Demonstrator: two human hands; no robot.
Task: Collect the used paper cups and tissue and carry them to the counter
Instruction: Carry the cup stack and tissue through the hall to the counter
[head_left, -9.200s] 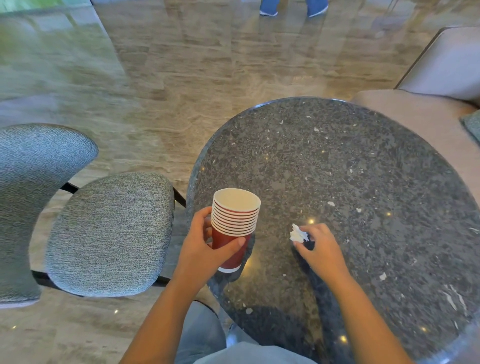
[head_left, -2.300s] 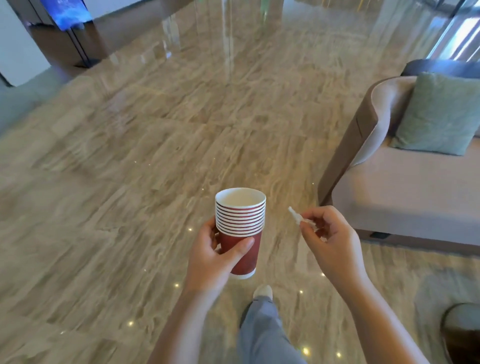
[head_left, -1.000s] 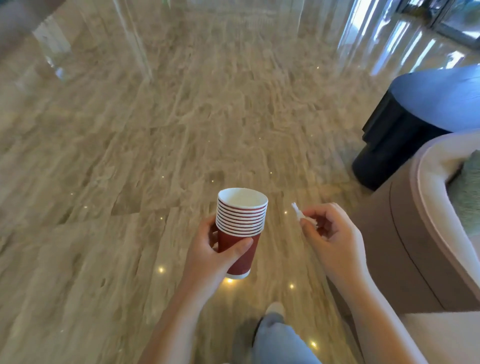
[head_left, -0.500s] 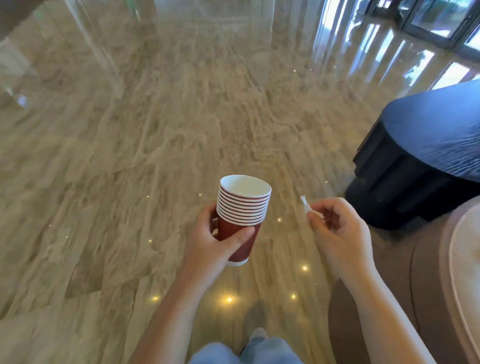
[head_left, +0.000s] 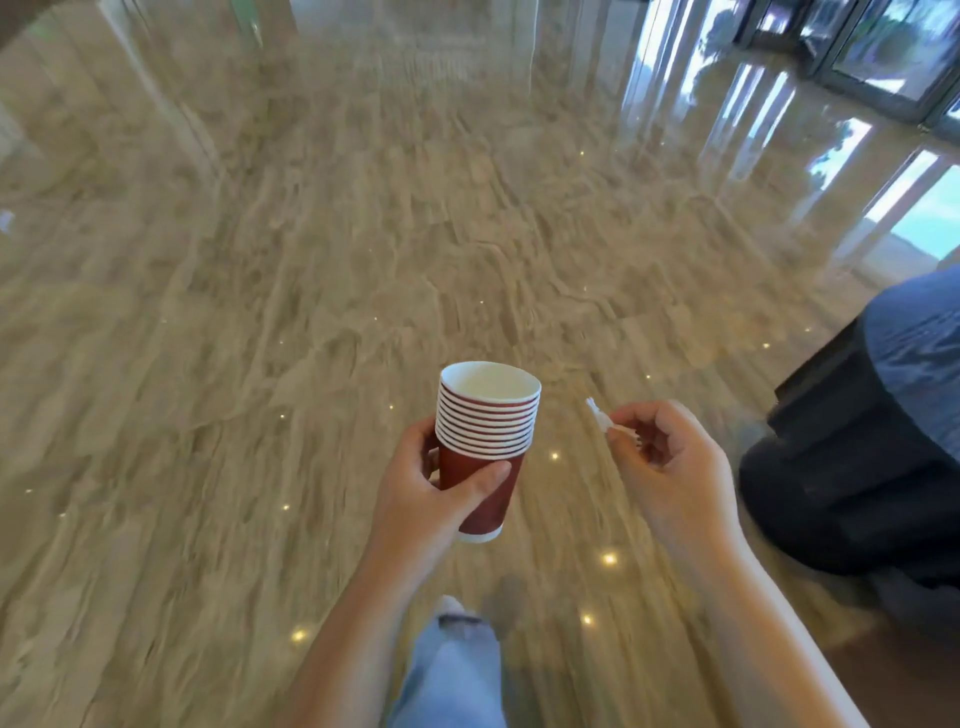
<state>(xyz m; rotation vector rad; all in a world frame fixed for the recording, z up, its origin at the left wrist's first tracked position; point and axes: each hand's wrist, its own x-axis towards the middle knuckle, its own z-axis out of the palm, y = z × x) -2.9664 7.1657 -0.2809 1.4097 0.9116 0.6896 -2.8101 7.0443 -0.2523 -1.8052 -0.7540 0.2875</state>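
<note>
Cups: nested red paper cups (head_left: 485, 441), upright, top one looks empty, centre frame.
Left hand (head_left: 431, 499): wrapped round the stack.
Right hand (head_left: 670, 467): pinching tissue (head_left: 597, 413) at 3 o'clock of cups.
Below: marble floor (head_left: 311, 260).

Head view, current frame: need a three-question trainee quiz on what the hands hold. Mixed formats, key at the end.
1. True or false: the left hand grips a nested stack of red paper cups, held upright.
2. The right hand pinches: A) a spoon B) a white tissue scrap C) a lid
3. Fill in: the dark round table is on the person's ___ side.

Key: 1 true; 2 B; 3 right.
</note>
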